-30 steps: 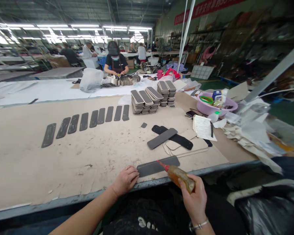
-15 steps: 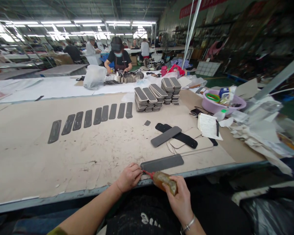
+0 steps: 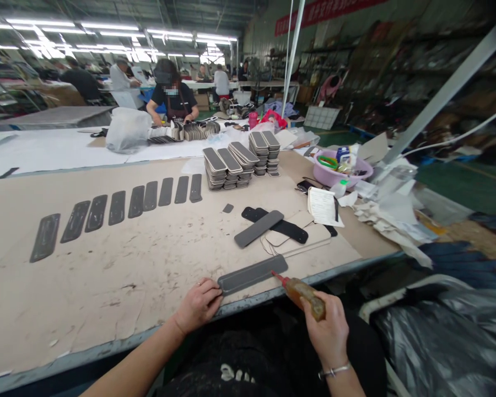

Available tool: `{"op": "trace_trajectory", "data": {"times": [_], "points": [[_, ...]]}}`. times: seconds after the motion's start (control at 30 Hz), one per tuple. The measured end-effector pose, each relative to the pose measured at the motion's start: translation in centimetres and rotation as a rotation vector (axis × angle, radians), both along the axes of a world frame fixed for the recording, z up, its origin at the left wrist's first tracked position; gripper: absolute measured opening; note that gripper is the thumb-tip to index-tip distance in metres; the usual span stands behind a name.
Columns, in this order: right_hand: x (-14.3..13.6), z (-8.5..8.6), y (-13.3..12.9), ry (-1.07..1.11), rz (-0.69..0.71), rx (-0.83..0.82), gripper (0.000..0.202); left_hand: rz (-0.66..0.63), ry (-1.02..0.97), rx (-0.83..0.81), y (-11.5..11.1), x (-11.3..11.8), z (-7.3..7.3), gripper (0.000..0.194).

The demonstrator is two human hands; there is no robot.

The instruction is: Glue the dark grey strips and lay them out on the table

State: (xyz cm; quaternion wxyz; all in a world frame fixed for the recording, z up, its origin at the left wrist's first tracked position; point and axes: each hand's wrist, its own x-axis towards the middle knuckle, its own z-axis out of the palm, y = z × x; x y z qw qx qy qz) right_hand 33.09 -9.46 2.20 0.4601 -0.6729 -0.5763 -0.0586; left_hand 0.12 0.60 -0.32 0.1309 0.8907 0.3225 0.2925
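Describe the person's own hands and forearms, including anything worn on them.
No gloves or sleeves show. The left hand has a thin ring on one finger; the right hand has a silver-coloured bracelet at the wrist.

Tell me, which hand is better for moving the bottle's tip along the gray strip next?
Probably the right hand: it grips the bottle, and the red tip is near the gray strip's right end. The left hand is at the left end, better placed to steady the strip.

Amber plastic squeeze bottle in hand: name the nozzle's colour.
Its pointed nozzle is red, best seen in the head view.
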Motion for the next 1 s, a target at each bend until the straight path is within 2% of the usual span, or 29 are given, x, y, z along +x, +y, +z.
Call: {"op": "trace_trajectory", "data": {"times": [0.1, 0.2, 0.37, 0.47, 0.53, 0.7, 0.77, 0.87, 1.0], "points": [[0.6, 0.2, 0.2, -0.043, -0.066, 0.035, 0.021, 0.002, 0.003, 0.013, 0.1, -0.1, -0.2, 0.015], [-0.6, 0.3, 0.4, 0.001, -0.044, 0.046, 0.022, 0.001, 0.011, 0.017, 0.2, 0.0, -0.3, 0.015], [-5.2, 0.0, 0.9, 0.19, 0.242, -0.023, 0.017, -0.001, -0.004, 0.038, 0.2, 0.1, -0.4, 0.015], [-6.7, -0.2, 1.2, 0.209, 0.335, -0.073, 0.015, -0.005, -0.014, 0.046, 0.2, 0.1, -0.6, 0.015], [-6.2, -0.3, 1.3, 0.191, 0.3, -0.066, 0.014, -0.005, -0.015, 0.05, 0.2, 0.1, -0.6, 0.015], [-1.9, -0.7, 1.4, 0.056, 0.019, 0.015, 0.018, -0.02, -0.035, 0.034, 0.2, 0.1, -0.4, 0.015], [-0.8, -0.7, 1.4, 0.028, -0.044, 0.033, 0.021, -0.027, -0.044, 0.009, 0.3, 0.1, -0.3, 0.015], [-0.9, -0.7, 1.2, 0.049, -0.04, 0.044, 0.021, -0.036, -0.049, 0.006, 0.4, 0.1, -0.2, 0.016], [-2.7, -1.0, 0.7, 0.164, 0.095, 0.007, 0.019, -0.051, -0.027, 0.033, 0.5, -0.1, -0.5, 0.018]]}}
